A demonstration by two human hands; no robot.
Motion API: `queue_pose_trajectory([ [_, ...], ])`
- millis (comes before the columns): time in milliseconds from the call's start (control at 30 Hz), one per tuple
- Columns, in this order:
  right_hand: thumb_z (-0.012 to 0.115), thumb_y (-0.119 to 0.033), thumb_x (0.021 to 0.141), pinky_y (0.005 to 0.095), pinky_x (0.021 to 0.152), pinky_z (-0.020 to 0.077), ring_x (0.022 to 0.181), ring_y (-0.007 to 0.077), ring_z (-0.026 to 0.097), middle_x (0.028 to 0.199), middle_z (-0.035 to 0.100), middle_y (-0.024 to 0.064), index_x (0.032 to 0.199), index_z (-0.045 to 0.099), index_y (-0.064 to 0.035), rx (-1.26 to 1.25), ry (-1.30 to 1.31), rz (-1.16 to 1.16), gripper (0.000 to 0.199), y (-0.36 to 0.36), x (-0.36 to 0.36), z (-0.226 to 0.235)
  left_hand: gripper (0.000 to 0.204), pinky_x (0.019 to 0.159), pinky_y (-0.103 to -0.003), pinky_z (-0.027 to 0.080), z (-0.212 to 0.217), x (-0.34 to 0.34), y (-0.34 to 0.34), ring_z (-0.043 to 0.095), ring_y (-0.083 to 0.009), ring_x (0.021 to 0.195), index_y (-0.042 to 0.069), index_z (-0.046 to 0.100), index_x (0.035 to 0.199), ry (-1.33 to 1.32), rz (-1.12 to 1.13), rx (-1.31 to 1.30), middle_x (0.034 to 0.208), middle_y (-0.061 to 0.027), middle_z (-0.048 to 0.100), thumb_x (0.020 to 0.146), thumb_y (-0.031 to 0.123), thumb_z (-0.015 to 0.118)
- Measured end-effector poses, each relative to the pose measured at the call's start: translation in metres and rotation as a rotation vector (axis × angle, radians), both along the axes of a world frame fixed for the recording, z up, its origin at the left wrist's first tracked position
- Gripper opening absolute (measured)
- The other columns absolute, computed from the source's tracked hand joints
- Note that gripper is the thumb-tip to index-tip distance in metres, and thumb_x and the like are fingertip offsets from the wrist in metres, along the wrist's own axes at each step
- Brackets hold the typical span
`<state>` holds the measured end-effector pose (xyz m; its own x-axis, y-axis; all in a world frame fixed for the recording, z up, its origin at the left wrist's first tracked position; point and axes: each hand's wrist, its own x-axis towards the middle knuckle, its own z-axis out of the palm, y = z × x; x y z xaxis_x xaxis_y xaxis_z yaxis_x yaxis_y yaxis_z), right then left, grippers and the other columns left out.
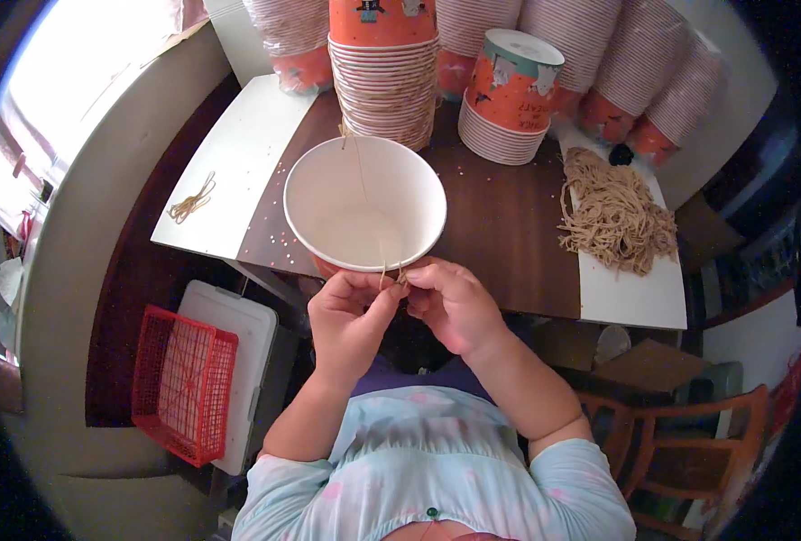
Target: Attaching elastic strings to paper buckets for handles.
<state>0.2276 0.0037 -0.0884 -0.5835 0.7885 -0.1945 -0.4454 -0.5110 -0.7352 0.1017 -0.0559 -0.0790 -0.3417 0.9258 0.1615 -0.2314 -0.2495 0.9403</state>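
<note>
A large paper bucket (324, 203), white inside with orange on its outer wall, stands at the near edge of the brown tabletop, its mouth tipped toward me. At its near rim, my left hand (355, 320) and my right hand (455, 307) meet with fingers pinched on a thin tan cord (402, 274). A strand of this cord runs at the rim, and part of it is hidden by my fingertips. On the far rim another tan cord hangs, with one end trailing down inside the bucket.
Behind the bucket rise a tall stack of orange buckets (384, 86) and a shorter upside-down stack (513, 95). Plastic-wrapped stacks line the back. A heap of tan cords (621, 216) lies right, a small cord bundle (191, 198) left. A red basket (184, 383) and a wooden chair (689, 442) flank me.
</note>
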Motion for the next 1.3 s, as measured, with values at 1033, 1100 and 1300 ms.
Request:
queue_pose_trajectory([
  [1033,0.059,-0.017,0.088,0.0235,0.075,0.0464,0.079,0.0082,0.059,0.085,0.067,0.0037,0.087,0.067,-0.0014,0.296,-0.160,-0.187,0.018,0.001,0.001,-0.002,0.012,0.067,-0.024,0.052,-0.016,-0.004,0.001,0.064,-0.0136,0.074,-0.005,0.063,0.092,0.419,0.125,0.170,0.085,-0.0101,0.067,0.080,-0.005,0.065],
  [1100,0.059,-0.019,0.089,0.0232,0.073,0.0461,0.078,0.0078,0.059,0.085,0.067,0.0033,0.090,0.067,-0.0015,0.294,-0.186,-0.136,0.020,-0.002,0.000,0.003,0.010,0.068,-0.024,0.053,-0.017,-0.004,0.001,0.065,-0.0136,0.075,-0.006,0.062,0.093,0.212,0.047,0.102,0.086,-0.0097,0.067,0.083,-0.005,0.063],
  [1300,0.060,-0.021,0.087,0.0205,0.068,0.0433,0.072,0.0065,0.057,0.083,0.066,0.0013,0.091,0.068,-0.0042,0.083,-0.005,0.016,0.019,-0.002,-0.004,0.002,0.009,0.071,-0.025,0.054,-0.016,-0.009,-0.003,0.065,-0.0138,0.078,-0.008,0.061,0.094,0.124,-0.064,0.048,0.088,-0.0100,0.067,0.086,-0.003,0.059],
])
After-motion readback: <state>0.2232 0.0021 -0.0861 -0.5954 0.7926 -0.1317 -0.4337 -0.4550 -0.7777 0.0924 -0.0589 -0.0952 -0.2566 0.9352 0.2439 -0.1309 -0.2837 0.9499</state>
